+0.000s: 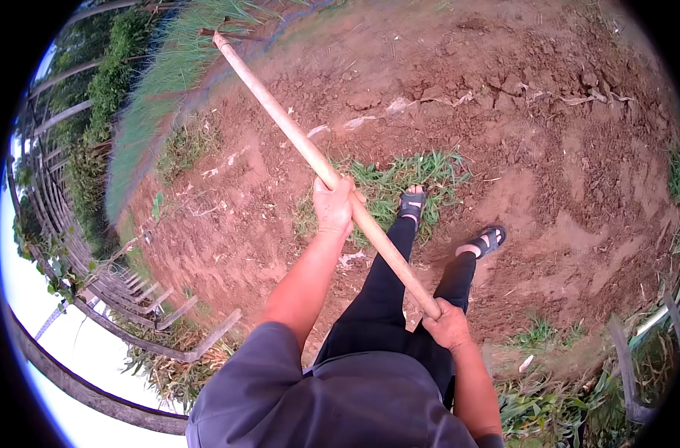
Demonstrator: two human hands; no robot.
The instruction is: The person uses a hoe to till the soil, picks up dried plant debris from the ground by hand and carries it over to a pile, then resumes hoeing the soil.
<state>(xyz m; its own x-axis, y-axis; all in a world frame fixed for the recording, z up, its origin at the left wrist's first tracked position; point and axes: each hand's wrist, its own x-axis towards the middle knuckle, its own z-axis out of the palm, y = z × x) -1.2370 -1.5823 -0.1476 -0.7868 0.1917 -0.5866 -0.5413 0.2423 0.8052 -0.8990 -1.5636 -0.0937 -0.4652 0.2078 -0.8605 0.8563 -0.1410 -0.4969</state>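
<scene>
A long, pale wooden hoe point(284, 123) slants across the view, its far end raised toward the upper left. My left hand point(333, 206) wraps round the middle of the handle. Near the handle's lower end, in front of my thigh, my right hand point(447, 326) is closed on it. The dark head of the hoe is small and blurred, and it appears over the edge of the green plants point(164, 82). Beneath the handle, a patch of grass point(400, 179) grows beside my sandalled foot.
Reddish-brown soil point(564, 172), cloddy in places, spreads around my feet. Pale strips point(400, 104) lie across it. On the left stand curved-looking poles point(138, 299) like a trellis. More poles point(625, 366) and leafy weeds point(556, 407) are at the lower right.
</scene>
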